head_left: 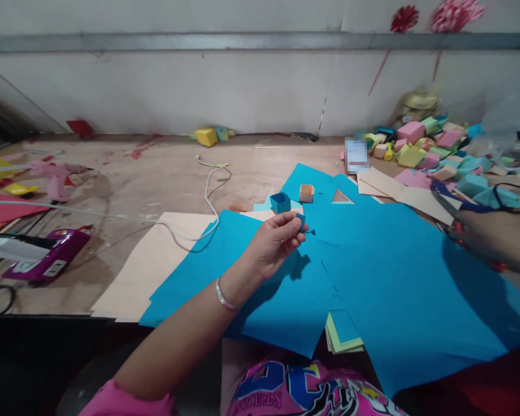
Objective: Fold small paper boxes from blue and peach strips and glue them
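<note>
My left hand (281, 238) is closed in a pinch, raised over the large blue paper sheets (398, 260). Between its thumb and fingers is a small blue paper piece (302, 221). A tiny dark blue scrap (312, 232) shows beside the fingertips. Just beyond stand a small blue open paper box (280, 202) and a small peach paper box (306, 193). My right hand (487, 234), blurred, is at the right over the blue paper. It appears closed around scissors (447, 203); dark blades and bits of red handle show, while most fingers are hidden.
Many coloured paper boxes (448, 144) are heaped at the back right. A pink glue gun (55, 176), a purple device (47, 257) and a white cable (208, 193) lie to the left. Peach sheets (143, 260) extend under the blue ones. Small stacked paper pieces (344, 332) lie at the front edge.
</note>
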{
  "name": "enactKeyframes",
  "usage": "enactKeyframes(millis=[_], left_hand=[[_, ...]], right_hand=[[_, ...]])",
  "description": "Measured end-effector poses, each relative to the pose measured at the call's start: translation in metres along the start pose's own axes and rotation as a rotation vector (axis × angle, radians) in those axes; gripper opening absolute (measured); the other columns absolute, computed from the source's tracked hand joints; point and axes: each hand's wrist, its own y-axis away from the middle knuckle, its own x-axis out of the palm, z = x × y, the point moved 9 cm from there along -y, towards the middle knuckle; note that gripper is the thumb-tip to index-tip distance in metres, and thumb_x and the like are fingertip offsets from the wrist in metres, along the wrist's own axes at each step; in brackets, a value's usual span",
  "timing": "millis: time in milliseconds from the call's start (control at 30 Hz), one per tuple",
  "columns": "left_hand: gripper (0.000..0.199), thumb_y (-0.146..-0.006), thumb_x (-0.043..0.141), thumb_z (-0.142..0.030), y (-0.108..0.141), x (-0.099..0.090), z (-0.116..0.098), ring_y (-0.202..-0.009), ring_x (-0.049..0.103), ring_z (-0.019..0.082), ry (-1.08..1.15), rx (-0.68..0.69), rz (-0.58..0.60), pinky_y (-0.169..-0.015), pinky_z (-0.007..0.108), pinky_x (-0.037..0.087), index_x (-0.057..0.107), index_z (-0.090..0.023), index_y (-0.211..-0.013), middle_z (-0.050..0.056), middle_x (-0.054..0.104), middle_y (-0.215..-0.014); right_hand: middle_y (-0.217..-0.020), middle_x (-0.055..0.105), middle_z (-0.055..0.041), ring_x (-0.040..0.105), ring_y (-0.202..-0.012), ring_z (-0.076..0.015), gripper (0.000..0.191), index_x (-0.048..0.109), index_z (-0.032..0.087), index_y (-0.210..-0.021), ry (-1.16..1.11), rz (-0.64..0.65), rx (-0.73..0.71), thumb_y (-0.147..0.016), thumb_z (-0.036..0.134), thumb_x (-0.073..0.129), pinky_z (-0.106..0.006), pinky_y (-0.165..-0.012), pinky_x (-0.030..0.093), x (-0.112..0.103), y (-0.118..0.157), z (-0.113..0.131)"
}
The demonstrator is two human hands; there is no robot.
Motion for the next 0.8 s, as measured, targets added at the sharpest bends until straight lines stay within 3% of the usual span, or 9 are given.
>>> enactKeyframes(millis=[67, 133, 200, 300, 367, 500, 600, 800], left_hand=[[0.023, -0.069, 0.085, -0.015, 0.0, 0.0, -0.003, -0.057, 0.062, 0.005, 0.022, 0.02, 0.001, -0.055, 0.011, 0.049, 0.066, -0.013, -0.083, 0.001, 0.07, -0.072], [0.024, -0.068, 0.086, -0.016, 0.0, 0.002, -0.007, -0.056, 0.059, 0.003, 0.035, 0.045, 0.022, -0.053, 0.011, 0.047, 0.066, -0.014, -0.082, 0.001, 0.069, -0.074], [0.027, -0.067, 0.087, -0.017, 0.001, 0.004, -0.012, -0.054, 0.057, 0.002, 0.044, 0.075, 0.056, -0.05, 0.01, 0.044, 0.065, -0.013, -0.081, 0.0, 0.068, -0.074], [0.031, -0.064, 0.09, -0.019, -0.001, 0.004, -0.018, -0.054, 0.056, 0.002, 0.049, 0.118, 0.086, -0.05, 0.01, 0.044, 0.065, -0.013, -0.081, -0.001, 0.067, -0.073], [0.031, -0.064, 0.09, -0.02, -0.002, 0.001, -0.019, -0.055, 0.057, 0.002, 0.041, 0.125, 0.073, -0.052, 0.01, 0.046, 0.065, -0.013, -0.08, -0.001, 0.066, -0.074], [0.03, -0.065, 0.089, -0.024, -0.004, -0.005, -0.017, -0.058, 0.058, 0.003, -0.033, 0.128, 0.01, -0.053, 0.012, 0.046, 0.067, -0.013, -0.081, -0.001, 0.067, -0.077], [0.03, -0.064, 0.089, -0.027, -0.004, -0.008, -0.019, -0.059, 0.056, 0.004, -0.128, 0.162, -0.039, -0.05, 0.013, 0.042, 0.07, -0.013, -0.082, 0.0, 0.066, -0.077], [0.024, -0.065, 0.088, -0.029, -0.005, -0.006, -0.021, -0.064, 0.056, 0.008, -0.322, 0.23, -0.054, -0.055, 0.018, 0.044, 0.073, -0.015, -0.077, 0.001, 0.065, -0.071]], right_hand=[[-0.081, 0.075, -0.0169, 0.06, -0.053, -0.0198, 0.025, 0.078, 0.028, -0.091, 0.039, 0.179, -0.142, -0.071, 0.043, 0.079, -0.037, -0.054, 0.033, 0.012, -0.006, 0.065], [-0.099, 0.076, -0.0144, 0.069, -0.073, -0.0231, 0.033, 0.074, 0.027, -0.114, -0.127, 0.287, -0.371, -0.083, 0.037, 0.068, -0.038, -0.063, 0.045, 0.018, -0.001, 0.147], [-0.109, 0.075, -0.0113, 0.071, -0.082, -0.0232, 0.039, 0.069, 0.027, -0.123, -0.359, 0.35, -0.504, -0.088, 0.041, 0.061, -0.039, -0.07, 0.053, 0.021, 0.008, 0.218], [-0.117, 0.072, -0.01, 0.072, -0.09, -0.0226, 0.05, 0.059, 0.026, -0.134, -0.637, 0.438, -0.51, -0.085, 0.036, 0.065, -0.038, -0.076, 0.059, 0.04, 0.021, 0.282], [-0.111, 0.073, -0.0096, 0.073, -0.089, -0.0209, 0.041, 0.062, 0.021, -0.123, -0.799, 0.417, -0.469, -0.084, 0.032, 0.067, -0.035, -0.076, 0.06, 0.05, 0.025, 0.299], [-0.085, 0.073, -0.0031, 0.07, -0.076, -0.0162, 0.007, 0.064, 0.019, -0.091, -0.846, 0.178, -0.44, -0.085, 0.023, 0.065, -0.028, -0.069, 0.057, 0.052, 0.029, 0.302], [-0.086, 0.073, -0.0021, 0.071, -0.074, -0.0153, 0.006, 0.064, 0.02, -0.093, -0.821, 0.064, -0.452, -0.088, 0.019, 0.061, -0.028, -0.066, 0.054, 0.049, 0.033, 0.3], [-0.091, 0.074, -0.0023, 0.073, -0.079, -0.0166, 0.009, 0.064, 0.02, -0.097, -0.973, 0.108, -0.357, -0.089, 0.018, 0.062, -0.031, -0.073, 0.057, 0.061, 0.033, 0.29]])
